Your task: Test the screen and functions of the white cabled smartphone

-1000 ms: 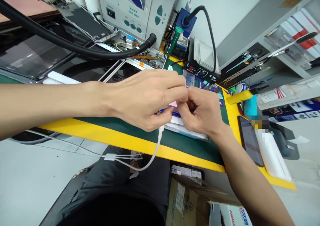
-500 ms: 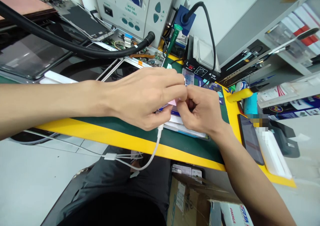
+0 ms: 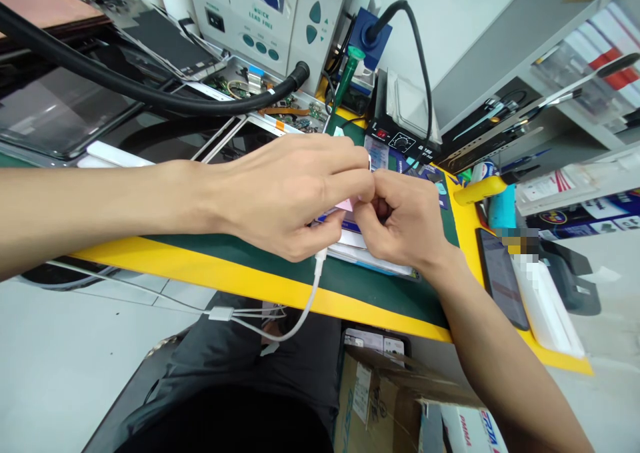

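Observation:
My left hand (image 3: 305,193) reaches in from the left, back upward, its fingers bent over a thin object with a pink face (image 3: 346,205) that is mostly covered. A white cable (image 3: 316,286) runs up to its thumb side; where the plug ends is hidden. Against those fingertips sits my right hand (image 3: 407,219), curled with thumb and forefinger pressed together. Whatever lies in that pinch cannot be made out. Both hands are over a stack of flat white and blue items (image 3: 373,261) on the green mat (image 3: 260,256).
Behind stands a grey soldering station (image 3: 250,26) with a thick black hose (image 3: 165,103) crossing in front. Loose circuit boards (image 3: 250,86) and dark screen panels (image 3: 55,113) crowd the left. A phone (image 3: 501,279) lies right. Below the yellow edge is a cardboard box (image 3: 385,399).

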`<action>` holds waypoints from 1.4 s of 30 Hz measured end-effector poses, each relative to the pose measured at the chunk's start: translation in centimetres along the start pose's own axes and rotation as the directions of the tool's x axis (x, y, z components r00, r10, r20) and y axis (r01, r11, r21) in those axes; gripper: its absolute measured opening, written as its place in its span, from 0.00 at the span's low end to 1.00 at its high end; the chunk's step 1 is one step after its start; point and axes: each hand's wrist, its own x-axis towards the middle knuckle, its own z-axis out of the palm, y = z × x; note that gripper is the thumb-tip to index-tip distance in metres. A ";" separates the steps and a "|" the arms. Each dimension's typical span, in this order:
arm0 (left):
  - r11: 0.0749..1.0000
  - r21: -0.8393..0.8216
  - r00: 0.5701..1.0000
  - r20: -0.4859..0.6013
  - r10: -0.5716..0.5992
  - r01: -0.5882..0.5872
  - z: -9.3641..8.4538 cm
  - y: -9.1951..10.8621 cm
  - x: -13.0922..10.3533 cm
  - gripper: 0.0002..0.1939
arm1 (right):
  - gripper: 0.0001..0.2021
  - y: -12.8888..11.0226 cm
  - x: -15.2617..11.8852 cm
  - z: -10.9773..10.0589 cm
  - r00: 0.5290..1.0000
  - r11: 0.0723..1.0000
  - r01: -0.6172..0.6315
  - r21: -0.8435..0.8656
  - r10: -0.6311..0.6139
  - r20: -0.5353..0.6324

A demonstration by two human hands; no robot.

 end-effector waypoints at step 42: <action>0.992 0.103 0.993 0.091 0.070 -0.079 -0.4 -0.4 0.1 0.09 | 0.14 -0.2 0.1 -0.1 1.000 1.000 0.005 -0.024 -0.005 0.008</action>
